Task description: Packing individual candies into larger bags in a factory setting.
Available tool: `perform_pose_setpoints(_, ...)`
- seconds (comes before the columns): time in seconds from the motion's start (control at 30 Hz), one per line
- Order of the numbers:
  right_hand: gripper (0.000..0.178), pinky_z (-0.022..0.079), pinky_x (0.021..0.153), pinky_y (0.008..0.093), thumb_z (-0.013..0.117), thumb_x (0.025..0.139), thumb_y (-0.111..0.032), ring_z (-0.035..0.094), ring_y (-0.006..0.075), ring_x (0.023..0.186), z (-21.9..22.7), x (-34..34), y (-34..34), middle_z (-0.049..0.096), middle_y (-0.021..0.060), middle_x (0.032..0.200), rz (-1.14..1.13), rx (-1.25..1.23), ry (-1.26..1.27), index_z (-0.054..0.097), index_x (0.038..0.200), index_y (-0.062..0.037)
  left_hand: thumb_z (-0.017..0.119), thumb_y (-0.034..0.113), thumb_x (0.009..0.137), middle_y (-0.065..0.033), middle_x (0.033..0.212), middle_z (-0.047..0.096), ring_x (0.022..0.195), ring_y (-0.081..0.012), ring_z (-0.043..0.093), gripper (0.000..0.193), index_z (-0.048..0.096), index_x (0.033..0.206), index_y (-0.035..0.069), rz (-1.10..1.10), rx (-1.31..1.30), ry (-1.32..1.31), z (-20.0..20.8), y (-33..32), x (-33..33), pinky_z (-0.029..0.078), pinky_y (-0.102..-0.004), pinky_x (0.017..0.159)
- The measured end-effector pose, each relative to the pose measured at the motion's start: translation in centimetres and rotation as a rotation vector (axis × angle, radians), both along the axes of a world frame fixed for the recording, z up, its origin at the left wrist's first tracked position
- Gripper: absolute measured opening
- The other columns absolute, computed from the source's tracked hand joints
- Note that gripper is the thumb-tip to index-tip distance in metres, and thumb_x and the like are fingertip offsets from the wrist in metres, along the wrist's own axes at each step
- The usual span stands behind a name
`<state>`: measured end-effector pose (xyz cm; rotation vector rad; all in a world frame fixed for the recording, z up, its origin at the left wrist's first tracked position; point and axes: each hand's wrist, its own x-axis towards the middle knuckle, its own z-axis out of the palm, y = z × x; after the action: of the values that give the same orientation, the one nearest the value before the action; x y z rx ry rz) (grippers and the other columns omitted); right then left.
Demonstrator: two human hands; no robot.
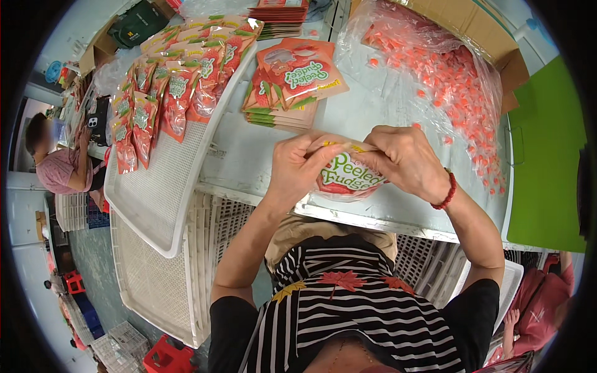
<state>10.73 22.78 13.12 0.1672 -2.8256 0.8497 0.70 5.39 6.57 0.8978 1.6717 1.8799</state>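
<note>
Just over the table's near edge I hold a red and pink candy pouch (351, 174) by its top edge. My left hand (301, 165) pinches the left part of that edge, thumb on top. My right hand (407, 158), with a red bead bracelet at the wrist, grips the right part with curled fingers. What is inside the pouch cannot be made out. Beyond my hands lies a stack of flat pouches (301, 78) of the same print. To the right, a clear plastic bag (435, 81) spills many small red wrapped candies across the table (239, 161).
At left, a white mesh tray (155, 193) carries rows of filled pouches (177, 87). More trays (149, 273) are stacked below it. A cardboard box (472, 31) and a green panel (547, 155) stand at right. One person (65, 168) works at far left, another (541, 304) at lower right.
</note>
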Motion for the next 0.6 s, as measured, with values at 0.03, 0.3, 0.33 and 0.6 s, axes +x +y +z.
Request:
perform_pose_setpoints(0.03, 0.024, 0.045, 0.052, 0.0354, 0.071, 0.080, -0.018, 0.059, 0.0302, 0.058, -0.3, 0.0, 0.2, 0.059, 0.0148, 0.069, 0.001, -0.021, -0.005, 0.062, 0.077, 0.0034, 0.061, 0.004, 0.088, -0.0014, 0.082, 0.066, 0.070, -0.0040, 0.056, 0.014, 0.067, 0.097, -0.004, 0.002, -0.001, -0.001, -0.1, -0.2, -0.1, 0.047, -0.0188, 0.062)
perform_pose_setpoints(0.3, 0.021, 0.046, 0.052, 0.0348, 0.071, 0.078, -0.015, 0.060, 0.0297, 0.059, 0.0, 0.3, 0.4, 0.060, 0.0144, 0.071, 0.029, 0.028, -0.044, 0.061, 0.080, 0.0038, 0.060, 0.007, 0.090, -0.0008, 0.082, 0.066, 0.072, -0.0037, 0.055, 0.017, 0.067, 0.100, -0.004, 0.090, 0.010, 0.015, 0.4, -0.6, -0.4, 0.045, -0.0183, 0.063)
perform_pose_setpoints(0.33, 0.022, 0.046, 0.052, 0.0350, 0.071, 0.078, -0.015, 0.060, 0.0295, 0.059, -0.3, 0.3, 0.4, 0.060, 0.0143, 0.071, 0.019, 0.006, -0.023, 0.061, 0.079, 0.0037, 0.060, 0.007, 0.090, -0.0008, 0.082, 0.066, 0.072, -0.0037, 0.055, 0.017, 0.067, 0.100, -0.004, 0.089, 0.010, 0.014, 0.4, -0.6, -0.3, 0.045, -0.0183, 0.063)
perform_pose_setpoints(0.6, 0.022, 0.044, 0.053, 0.0369, 0.070, 0.080, -0.017, 0.058, 0.0285, 0.059, -1.1, 1.0, 0.7, 0.056, 0.0138, 0.070, 0.025, -0.015, -0.076, 0.061, 0.080, 0.0034, 0.063, 0.012, 0.089, 0.0018, 0.068, 0.062, 0.057, -0.0007, 0.049, 0.015, 0.069, 0.094, -0.001, 0.132, 0.067, -0.001, -0.3, -1.1, -1.0, 0.040, -0.0180, 0.047)
